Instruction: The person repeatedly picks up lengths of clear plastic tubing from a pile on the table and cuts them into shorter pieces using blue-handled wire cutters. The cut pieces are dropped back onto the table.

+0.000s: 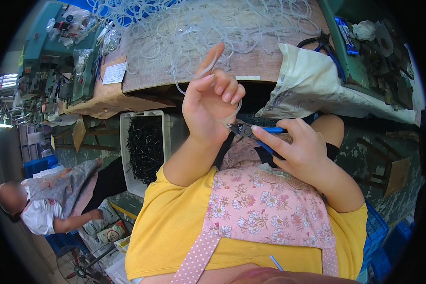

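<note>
1. Fingers [220, 85] of the left hand [206, 104] are curling round a clear plastic tube [240, 109], index pointing far.
2. Right hand [303, 146] is clamping its fingers on blue-handled pliers [244, 130].
3. Plier tips are sitting at the tube, near the left palm's heel; cannot tell whether they're biting.
4. Tangled clear tubes [194, 28] are covering the far worktable [149, 75].
5. White bin [167, 137] is holding black parts [146, 149], left.
6. White sack [303, 85] is draping the far right edge.

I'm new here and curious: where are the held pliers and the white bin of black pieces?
Pliers [272, 130]: head view, on the upper blue handle.
White bin [166, 136]: head view, on its right rim.
</note>
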Demonstrator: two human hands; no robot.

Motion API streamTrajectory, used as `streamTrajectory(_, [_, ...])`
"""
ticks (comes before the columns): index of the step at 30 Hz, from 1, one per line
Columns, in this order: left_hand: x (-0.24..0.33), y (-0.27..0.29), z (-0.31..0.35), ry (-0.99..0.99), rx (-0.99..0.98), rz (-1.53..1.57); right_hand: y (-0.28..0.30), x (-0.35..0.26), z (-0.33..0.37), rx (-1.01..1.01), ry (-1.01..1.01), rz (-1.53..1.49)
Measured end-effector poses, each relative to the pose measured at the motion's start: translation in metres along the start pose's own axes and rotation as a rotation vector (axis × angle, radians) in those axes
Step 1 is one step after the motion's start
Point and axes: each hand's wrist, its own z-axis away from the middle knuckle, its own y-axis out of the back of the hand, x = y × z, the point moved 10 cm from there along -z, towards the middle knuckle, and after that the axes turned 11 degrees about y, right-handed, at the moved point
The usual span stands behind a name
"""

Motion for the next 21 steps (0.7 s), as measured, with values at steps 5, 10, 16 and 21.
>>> streamTrajectory(5, [-0.014, 0.001, -0.008, 0.190, -0.024, 0.171, 0.003, 0.018, 0.006, 0.029, -0.119, -0.060])
streamTrajectory(10, [-0.028, 0.027, -0.011, 0.215, 0.068, 0.110, 0.007, 0.002, 0.004, 0.135, -0.026, -0.175])
streamTrajectory(16, [-0.069, 0.049, 0.011, 0.379, -0.105, -1.115, -0.002, 0.004, 0.008, 0.115, -0.033, -0.265])
streamTrajectory(21, [0.059, 0.065, 0.011, -0.416, 0.197, -1.900, -0.006, 0.006, 0.015, 0.101, -0.068, -0.286])
